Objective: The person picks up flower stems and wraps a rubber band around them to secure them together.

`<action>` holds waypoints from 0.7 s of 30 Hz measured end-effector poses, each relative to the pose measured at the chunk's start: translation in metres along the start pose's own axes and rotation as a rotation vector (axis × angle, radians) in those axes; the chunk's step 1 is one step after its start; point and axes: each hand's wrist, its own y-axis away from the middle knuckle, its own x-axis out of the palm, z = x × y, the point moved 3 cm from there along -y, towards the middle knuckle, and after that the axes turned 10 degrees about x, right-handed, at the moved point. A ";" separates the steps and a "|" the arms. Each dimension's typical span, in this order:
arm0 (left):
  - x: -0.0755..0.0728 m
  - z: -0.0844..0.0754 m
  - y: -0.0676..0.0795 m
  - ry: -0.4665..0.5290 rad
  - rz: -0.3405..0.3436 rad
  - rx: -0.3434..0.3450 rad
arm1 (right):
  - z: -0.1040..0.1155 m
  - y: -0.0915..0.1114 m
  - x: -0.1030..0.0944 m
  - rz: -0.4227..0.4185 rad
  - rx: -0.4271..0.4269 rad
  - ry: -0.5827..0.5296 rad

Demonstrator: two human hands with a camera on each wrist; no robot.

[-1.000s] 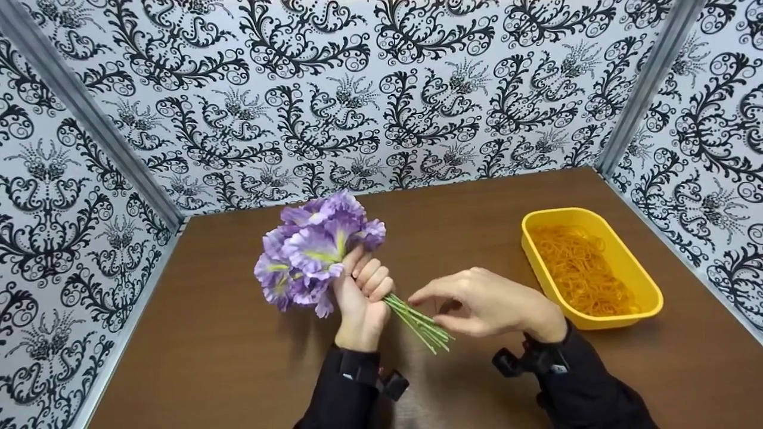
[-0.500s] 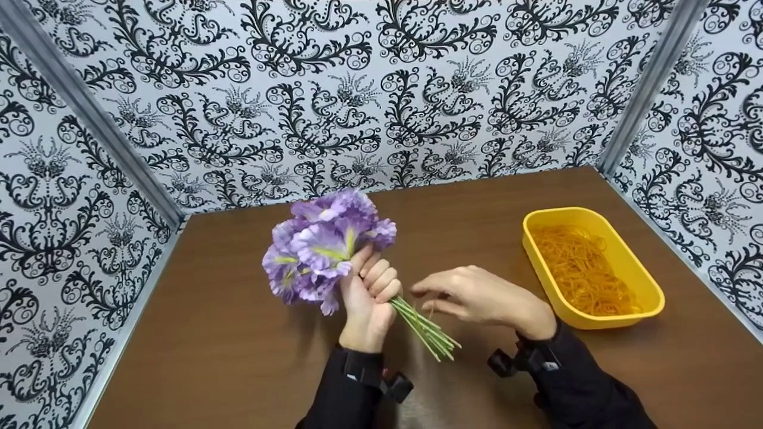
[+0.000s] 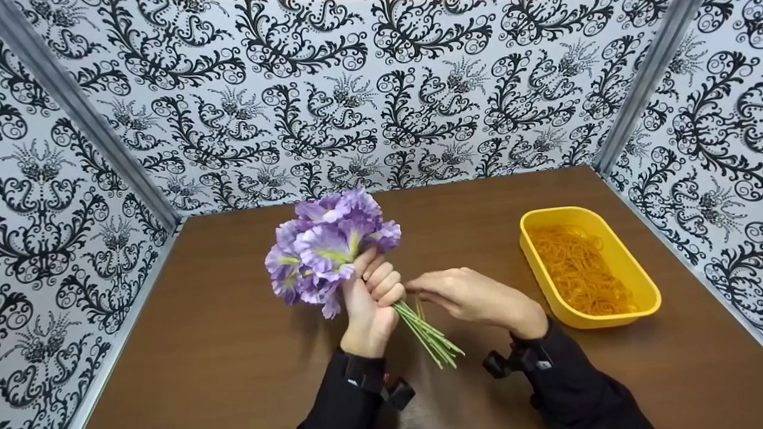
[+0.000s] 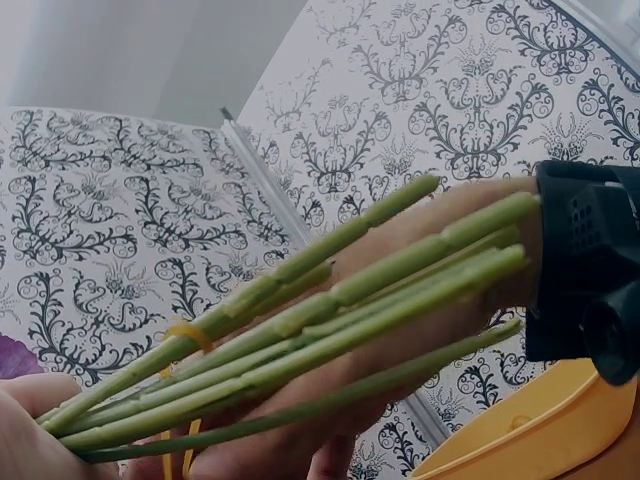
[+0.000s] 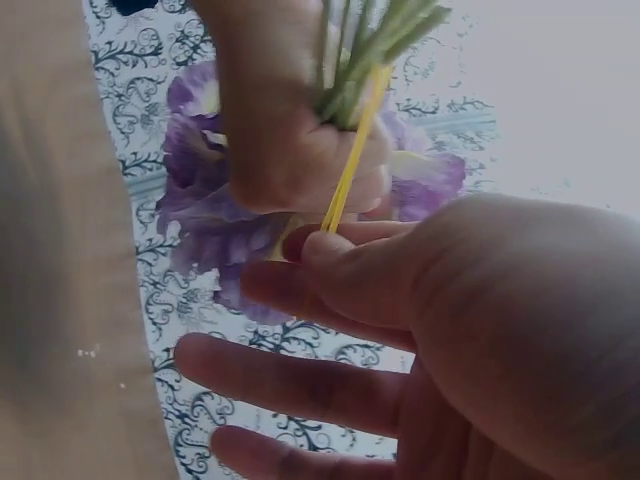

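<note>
A bunch of purple flowers (image 3: pixel 331 241) with yellow-marked petals is gripped by my left hand (image 3: pixel 371 304), fingers curled round the stems just below the blooms. Green stems (image 4: pixel 300 340) stick out of the fist, pointing down and right. Thumb and index finger of my right hand (image 3: pixel 480 298) pinch a yellow rubber band (image 5: pixel 350 175), stretched taut to the stems; the other fingers are spread. In the left wrist view the band loops over the upper stem; whether it circles every stem I cannot tell. The part of the stems inside the fist is hidden.
A yellow plastic bin (image 3: pixel 539 280) filled with many rubber bands (image 3: pixel 578 268) stands on the right of the brown table (image 3: pixel 226 333). Patterned black-and-white panels (image 3: pixel 322 107) with grey metal corner strips enclose the back and both sides.
My left hand has shifted slightly right with the bunch. The right hand has come closer to the left fist, and the band is now seen along the stems near it.
</note>
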 end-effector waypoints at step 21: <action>0.006 -0.022 0.002 0.291 0.127 0.174 | 0.013 -0.014 0.057 -0.042 0.092 -0.174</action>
